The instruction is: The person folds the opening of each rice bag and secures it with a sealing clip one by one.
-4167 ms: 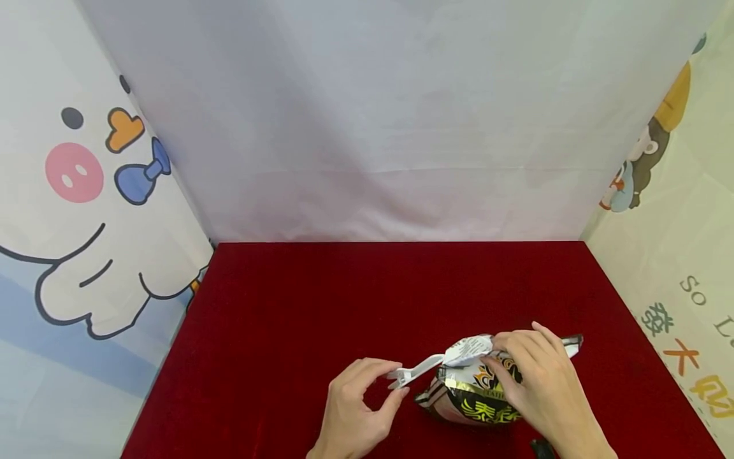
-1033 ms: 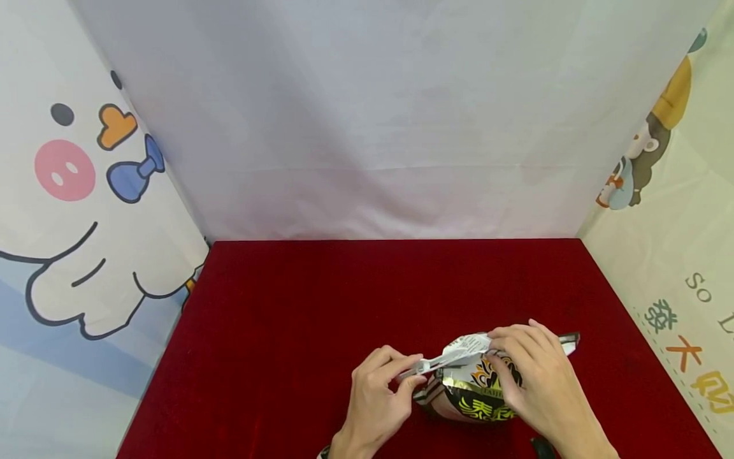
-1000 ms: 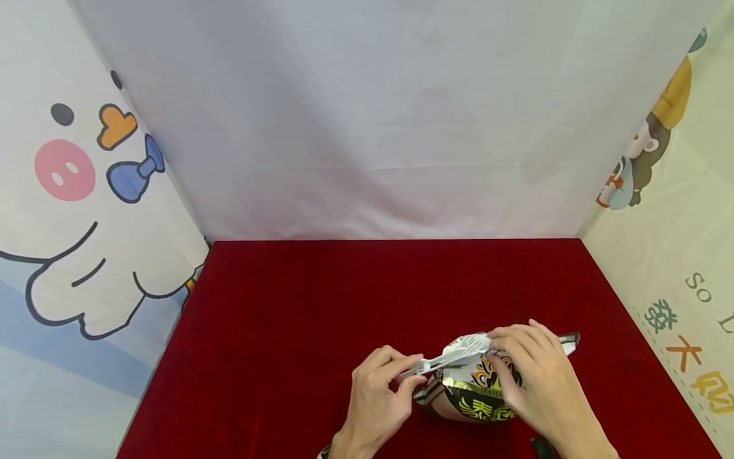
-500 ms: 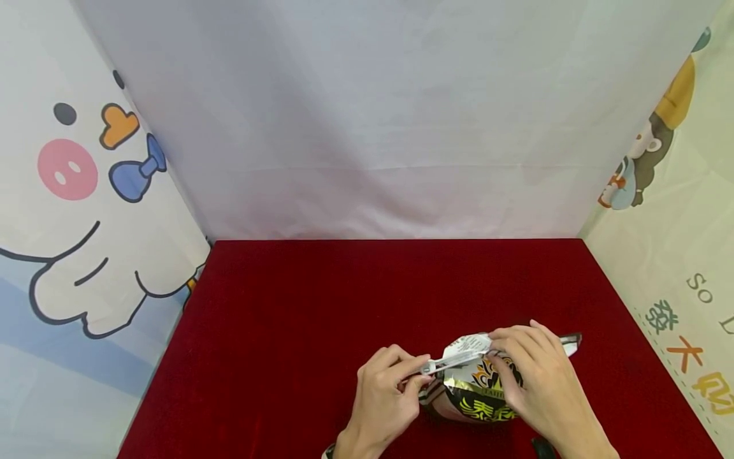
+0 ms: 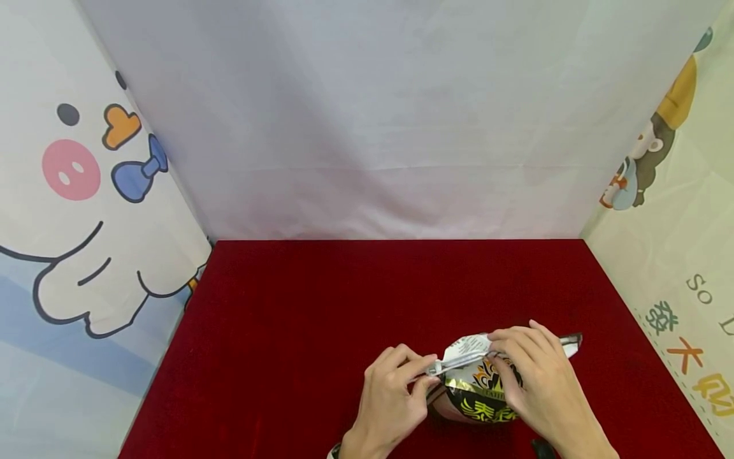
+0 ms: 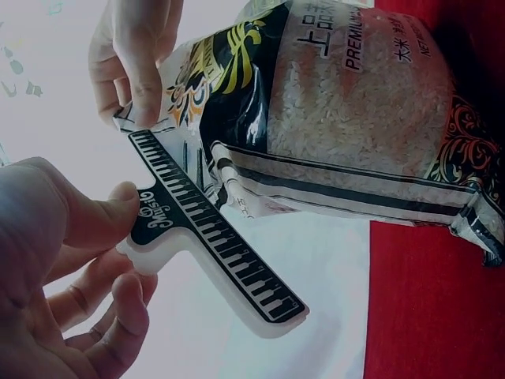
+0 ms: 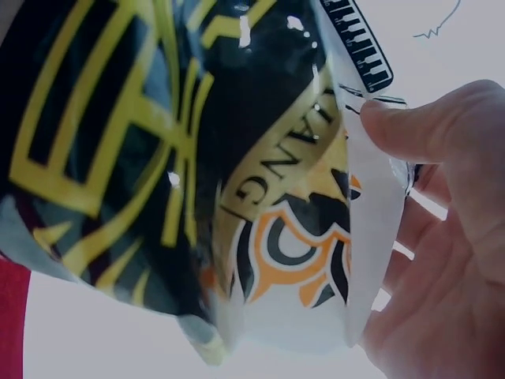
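A plastic bag of rice [image 5: 478,401], printed black and yellow, lies toward the front right of the table, its white top folded over. My right hand [image 5: 536,376] pinches this folded top [image 7: 371,221] between thumb and fingers. In my left hand [image 5: 392,395] is a white clip with a piano-key pattern [image 6: 213,229], marked "Music" and pinched at its short handle between thumb and fingers. The long edge of the clip runs along the bag's folded top, and its far end comes close to the right fingertips. Rice grains show through the bag's clear window [image 6: 355,95].
A red cloth covers the table [image 5: 344,293]. Behind it hangs a pale backdrop [image 5: 395,127], with printed cartoon sheets at the left [image 5: 69,166] and right [image 5: 688,255]. A small black object [image 5: 541,447] lies by the right wrist at the front edge.
My left hand has moved right with the clip, bringing it from beyond the bag's left end to along the folded top. My right hand stays in nearly the same place on the bag.
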Tool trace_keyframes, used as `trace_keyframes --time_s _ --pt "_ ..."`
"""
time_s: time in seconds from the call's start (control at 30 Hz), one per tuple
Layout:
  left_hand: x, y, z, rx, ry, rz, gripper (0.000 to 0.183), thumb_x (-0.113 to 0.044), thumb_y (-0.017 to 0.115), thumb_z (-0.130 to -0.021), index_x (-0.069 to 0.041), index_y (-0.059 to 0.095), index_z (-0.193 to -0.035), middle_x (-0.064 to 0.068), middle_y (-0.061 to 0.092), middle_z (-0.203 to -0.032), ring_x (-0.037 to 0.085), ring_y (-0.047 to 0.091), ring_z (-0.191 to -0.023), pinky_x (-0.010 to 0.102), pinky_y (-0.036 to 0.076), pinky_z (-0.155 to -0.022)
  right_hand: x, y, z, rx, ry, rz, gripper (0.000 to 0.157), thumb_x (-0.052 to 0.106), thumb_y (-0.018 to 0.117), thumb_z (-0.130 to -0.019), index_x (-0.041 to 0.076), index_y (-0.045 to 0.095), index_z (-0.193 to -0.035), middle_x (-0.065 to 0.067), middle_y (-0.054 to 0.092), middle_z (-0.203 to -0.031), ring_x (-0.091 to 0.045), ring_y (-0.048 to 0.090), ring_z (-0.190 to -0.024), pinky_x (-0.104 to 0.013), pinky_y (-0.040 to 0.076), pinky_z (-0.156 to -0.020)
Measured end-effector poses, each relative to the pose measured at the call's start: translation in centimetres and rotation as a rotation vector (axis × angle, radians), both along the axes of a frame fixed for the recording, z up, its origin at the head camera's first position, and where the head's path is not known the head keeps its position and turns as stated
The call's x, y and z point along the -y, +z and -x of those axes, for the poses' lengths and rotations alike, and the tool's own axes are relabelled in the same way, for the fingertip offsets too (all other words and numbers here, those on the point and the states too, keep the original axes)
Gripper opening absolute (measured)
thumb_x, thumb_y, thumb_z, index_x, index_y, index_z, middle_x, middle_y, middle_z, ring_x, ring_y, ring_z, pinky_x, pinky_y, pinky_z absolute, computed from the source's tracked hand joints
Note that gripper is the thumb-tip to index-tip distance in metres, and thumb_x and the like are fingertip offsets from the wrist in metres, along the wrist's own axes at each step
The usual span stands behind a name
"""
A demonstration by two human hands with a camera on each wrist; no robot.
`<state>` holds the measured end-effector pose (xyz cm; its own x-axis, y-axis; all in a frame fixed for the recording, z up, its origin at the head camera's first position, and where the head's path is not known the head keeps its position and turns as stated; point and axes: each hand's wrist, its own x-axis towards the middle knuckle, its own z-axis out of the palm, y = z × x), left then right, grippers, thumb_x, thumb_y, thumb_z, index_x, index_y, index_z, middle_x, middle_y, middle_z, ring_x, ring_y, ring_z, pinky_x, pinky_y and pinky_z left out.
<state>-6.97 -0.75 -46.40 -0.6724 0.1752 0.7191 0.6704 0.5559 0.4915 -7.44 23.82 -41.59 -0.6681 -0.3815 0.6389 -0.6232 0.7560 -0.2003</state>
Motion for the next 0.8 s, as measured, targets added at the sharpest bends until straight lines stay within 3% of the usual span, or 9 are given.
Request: trace_keyframes --time_s 0.2,0.37,0.6,0.8 --pt "-0.1 -0.2 -0.2 0.103 -0.003 0.028 0.034 -0.014 0.093 -0.076 -0.014 0.083 -0.108 -0.005 0.073 -0.093 0.007 0.063 -0.079 0.014 0.049 -0.069 0.0 -0.1 0.1 -0.04 0.009 0.018 0.048 0.038 0.042 -0.113 0.007 0.072 -0.092 -0.01 0.077 -0.104 -0.031 0.069 -0.099 -0.026 0.019 -0.131" --pt "-0.1 -0.4 0.0 0.104 0.002 0.045 0.033 -0.016 0.093 -0.077 -0.015 0.082 -0.108 -0.006 0.072 -0.095 0.006 0.064 -0.082 0.015 0.05 -0.07 -0.3 0.0 0.3 -0.075 0.023 0.051 0.047 0.041 0.047 -0.112 0.006 0.075 -0.096 -0.009 0.077 -0.105 -0.032 0.067 -0.101 -0.029 0.022 -0.131" --pt "0.0 -0.3 0.2 0.151 -0.003 0.072 0.031 -0.018 0.091 -0.08 -0.017 0.081 -0.11 -0.008 0.073 -0.099 0.006 0.066 -0.085 0.016 0.051 -0.072 -1.6 0.2 0.4 -0.046 -0.031 0.056 0.051 0.05 0.05 -0.109 0.008 0.076 -0.097 -0.008 0.077 -0.106 -0.031 0.064 -0.105 -0.033 0.019 -0.131" --pt "0.0 -0.6 0.3 0.154 -0.016 0.089 0.032 -0.017 0.092 -0.079 -0.015 0.081 -0.11 -0.007 0.073 -0.099 0.006 0.066 -0.085 0.016 0.051 -0.073 -2.5 -0.1 0.4 -0.067 -0.046 0.099 0.049 0.05 0.054 -0.106 0.008 0.077 -0.095 -0.008 0.077 -0.104 -0.03 0.063 -0.104 -0.035 0.023 -0.13"
